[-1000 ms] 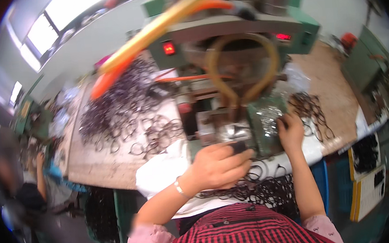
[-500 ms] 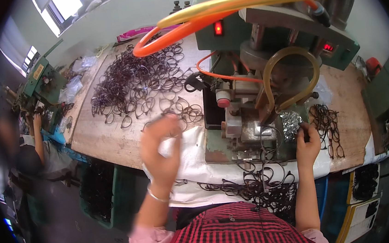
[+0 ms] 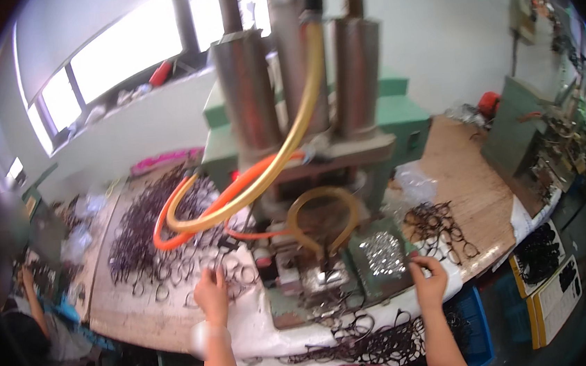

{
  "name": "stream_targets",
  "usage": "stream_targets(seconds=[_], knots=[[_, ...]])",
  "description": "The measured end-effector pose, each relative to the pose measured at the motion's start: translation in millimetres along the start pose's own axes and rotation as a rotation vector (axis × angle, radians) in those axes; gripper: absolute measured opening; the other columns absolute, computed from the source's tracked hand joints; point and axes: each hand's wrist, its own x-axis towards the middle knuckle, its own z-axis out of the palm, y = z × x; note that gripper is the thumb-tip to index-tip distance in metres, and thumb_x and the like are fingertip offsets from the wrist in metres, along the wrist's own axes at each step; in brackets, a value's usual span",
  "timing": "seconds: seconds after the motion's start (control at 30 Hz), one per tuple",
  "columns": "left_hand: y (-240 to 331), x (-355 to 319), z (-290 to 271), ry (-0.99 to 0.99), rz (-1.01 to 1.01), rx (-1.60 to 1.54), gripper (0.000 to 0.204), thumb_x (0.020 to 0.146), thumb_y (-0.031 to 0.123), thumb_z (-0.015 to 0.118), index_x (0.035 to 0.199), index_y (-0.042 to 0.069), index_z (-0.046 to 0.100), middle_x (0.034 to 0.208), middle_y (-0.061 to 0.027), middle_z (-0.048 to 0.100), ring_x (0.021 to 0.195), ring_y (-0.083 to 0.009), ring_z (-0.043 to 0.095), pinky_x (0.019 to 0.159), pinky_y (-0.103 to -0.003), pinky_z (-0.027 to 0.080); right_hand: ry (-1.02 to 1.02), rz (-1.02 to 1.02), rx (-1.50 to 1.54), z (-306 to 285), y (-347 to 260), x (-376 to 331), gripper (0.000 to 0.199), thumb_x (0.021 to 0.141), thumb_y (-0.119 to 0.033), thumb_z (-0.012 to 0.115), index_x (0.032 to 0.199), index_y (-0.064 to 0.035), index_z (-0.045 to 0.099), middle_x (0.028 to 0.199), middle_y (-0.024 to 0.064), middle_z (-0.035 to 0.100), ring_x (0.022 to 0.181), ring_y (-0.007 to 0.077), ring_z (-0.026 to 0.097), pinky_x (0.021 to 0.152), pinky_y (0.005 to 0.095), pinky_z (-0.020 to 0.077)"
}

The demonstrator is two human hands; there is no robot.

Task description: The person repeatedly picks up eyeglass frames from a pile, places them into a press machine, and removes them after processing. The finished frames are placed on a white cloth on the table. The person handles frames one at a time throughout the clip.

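Observation:
My left hand [image 3: 212, 298] is at the near edge of a large heap of dark eyeglass frames [image 3: 151, 230], its fingers curled together. The blurred picture does not show what, if anything, it holds. On the right, my right hand [image 3: 428, 282] has thumb and fingertips pinched beside a spread of small silvery metal pieces [image 3: 383, 253]. Anything in that pinch is too small to make out. These pieces lie on the green bed of a press machine [image 3: 322, 278], between my hands. More eyeglass frames [image 3: 383, 341] lie on white cloth in front of the machine.
Yellow and orange hoses [image 3: 265, 178] loop in front of the press columns [image 3: 246, 89]. A smaller group of eyeglass frames [image 3: 440, 226] lies right of the machine. A blue crate [image 3: 476, 327] stands below the table's right side. At far left, another person's arm [image 3: 33, 296] reaches toward a second machine.
The view has tilted upward and shifted. My left hand has moved to the near edge of the frame heap and closed. My right hand has drawn back from the silvery pieces to their right.

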Motion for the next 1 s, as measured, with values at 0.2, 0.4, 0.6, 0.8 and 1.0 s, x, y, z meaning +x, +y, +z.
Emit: stream_targets(seconds=[0.2,0.4,0.6,0.8,1.0], knots=[[43,3,-34,-0.175,0.014,-0.282,0.013,0.088,0.011,0.067,0.098,0.007,0.059,0.072,-0.0126,0.067,0.064,-0.0303,0.065,0.058,-0.039,0.048,-0.477,0.102,0.212,20,-82,8,0.011,0.080,-0.001,0.073,0.091,0.0004,0.072,0.090,0.0084,0.071,0.086,0.0165,0.067,0.080,0.0277,0.0503],[9,-17,-24,-0.023,0.010,-0.147,0.028,0.090,0.011,0.065,0.116,0.009,0.053,0.076,-0.0113,0.069,0.069,-0.0336,0.066,0.063,-0.043,0.049,-0.663,0.088,0.430,80,-118,17,0.035,0.080,0.002,0.070,0.112,0.0039,0.057,0.100,0.0068,0.067,0.093,0.0121,0.064,0.085,0.0268,0.0488],[-1,14,-34,-0.080,0.210,-0.001,0.023,0.084,0.007,0.070,0.105,0.005,0.059,0.081,-0.0108,0.067,0.073,-0.0307,0.065,0.067,-0.040,0.049,-0.659,0.206,0.584,86,-121,12,0.049,0.082,-0.004,0.072,0.126,0.0026,0.052,0.095,0.0078,0.070,0.092,0.0112,0.063,0.083,0.0256,0.0479],[-1,-3,-34,0.086,0.153,-0.206,0.005,0.088,0.004,0.067,0.092,0.001,0.066,0.088,-0.0091,0.065,0.078,-0.0209,0.064,0.072,-0.032,0.051,-0.631,0.479,0.865,89,-142,-9,0.053,0.083,0.001,0.070,0.131,0.0036,0.047,0.102,0.0089,0.068,0.096,0.0116,0.061,0.085,0.0254,0.0480],[148,-40,-116,-0.153,0.992,-0.461,0.014,0.076,-0.002,0.072,0.081,0.004,0.060,0.101,-0.0117,0.070,0.080,-0.0228,0.068,0.076,-0.031,0.057,-0.718,0.103,0.438,53,-121,5,0.049,0.084,-0.001,0.065,0.132,-0.0026,0.055,0.134,0.0162,0.057,0.124,0.0253,0.056,0.105,0.0360,0.0422]])
